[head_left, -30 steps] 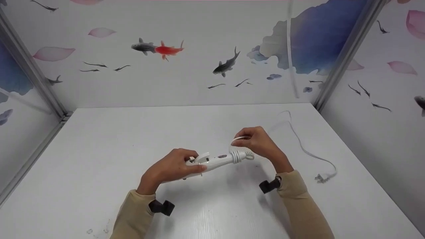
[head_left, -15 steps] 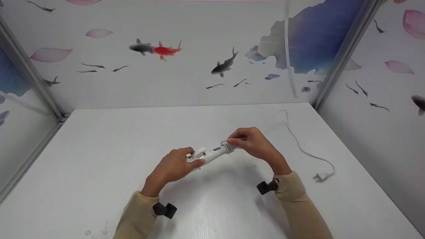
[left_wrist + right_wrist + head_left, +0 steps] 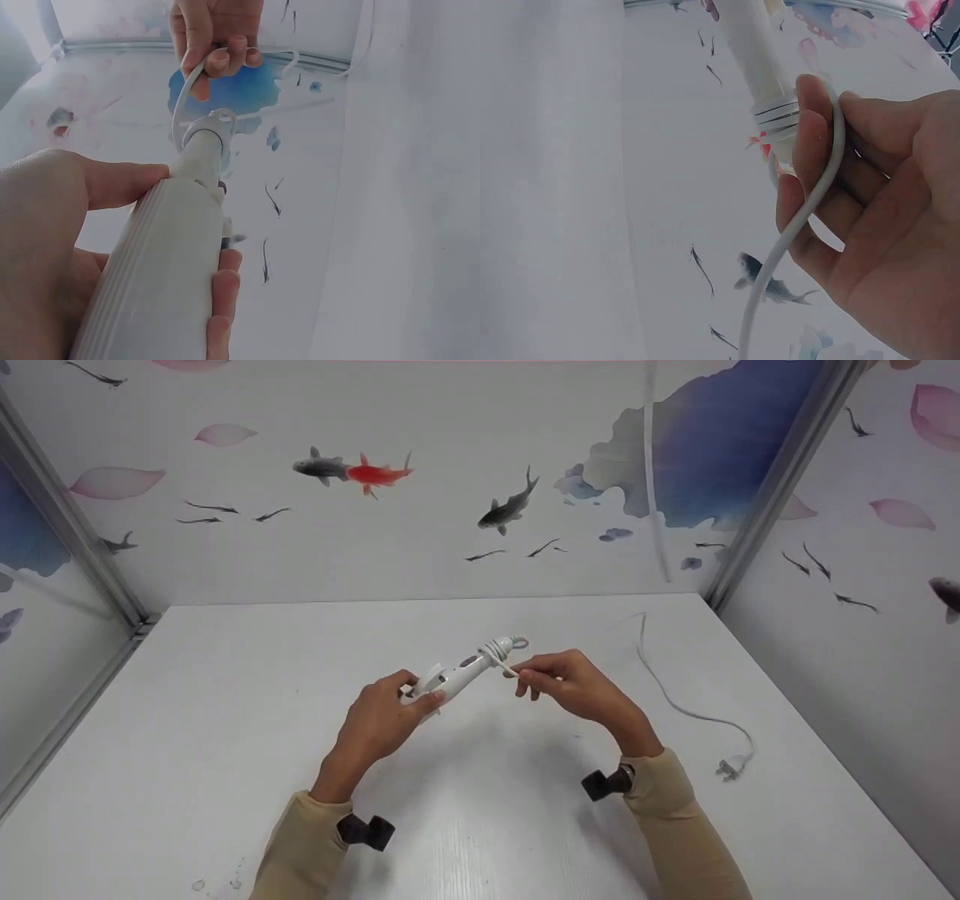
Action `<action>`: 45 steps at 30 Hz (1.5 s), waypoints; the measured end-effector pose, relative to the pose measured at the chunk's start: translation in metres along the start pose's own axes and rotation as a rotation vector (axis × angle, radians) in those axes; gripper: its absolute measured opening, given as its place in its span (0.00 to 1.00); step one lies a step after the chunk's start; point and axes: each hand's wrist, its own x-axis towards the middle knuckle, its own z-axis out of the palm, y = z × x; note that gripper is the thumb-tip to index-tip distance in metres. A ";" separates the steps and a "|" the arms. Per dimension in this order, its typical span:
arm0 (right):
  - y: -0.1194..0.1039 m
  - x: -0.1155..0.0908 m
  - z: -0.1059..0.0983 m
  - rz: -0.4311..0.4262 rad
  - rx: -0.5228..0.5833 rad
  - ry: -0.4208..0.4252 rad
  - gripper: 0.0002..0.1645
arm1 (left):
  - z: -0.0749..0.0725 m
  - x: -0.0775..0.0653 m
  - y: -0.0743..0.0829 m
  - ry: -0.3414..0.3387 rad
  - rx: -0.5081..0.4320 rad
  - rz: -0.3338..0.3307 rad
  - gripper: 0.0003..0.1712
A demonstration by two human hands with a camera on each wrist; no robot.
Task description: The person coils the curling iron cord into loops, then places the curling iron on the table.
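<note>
My left hand point(image 3: 379, 716) grips a white curling iron point(image 3: 459, 680), its thumb on one side and its fingers round the other in the left wrist view. The iron is held above the table and slants up and away to the right. A raised lever point(image 3: 430, 678) stands near the left fingers. White cord point(image 3: 493, 649) is wound in several turns round the handle's far end. My right hand point(image 3: 574, 686), just right of that end, pinches the cord point(image 3: 780, 247) between thumb and fingers in the right wrist view. The iron's near end is hidden by the left hand.
The loose cord point(image 3: 667, 697) trails over the white table point(image 3: 225, 750) on the right and ends in a plug point(image 3: 727, 769). Walls printed with fish and petals point(image 3: 118, 484) enclose the back and sides. Small marks point(image 3: 199, 885) lie at the front left.
The left hand has tilted the iron's handle end upward and away. The right hand has carried the cord round the handle, from above it to its near right side. The plug has shifted slightly.
</note>
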 end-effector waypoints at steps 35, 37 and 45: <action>0.032 0.003 -0.001 0.258 -0.007 0.004 0.11 | -0.007 -0.002 -0.003 -0.145 -0.134 0.232 0.19; 0.032 0.004 0.000 0.263 -0.009 0.041 0.12 | -0.007 -0.002 -0.003 -0.150 -0.127 0.244 0.20; 0.029 0.006 0.000 0.243 -0.038 0.149 0.11 | -0.006 -0.002 -0.004 -0.184 -0.125 0.292 0.18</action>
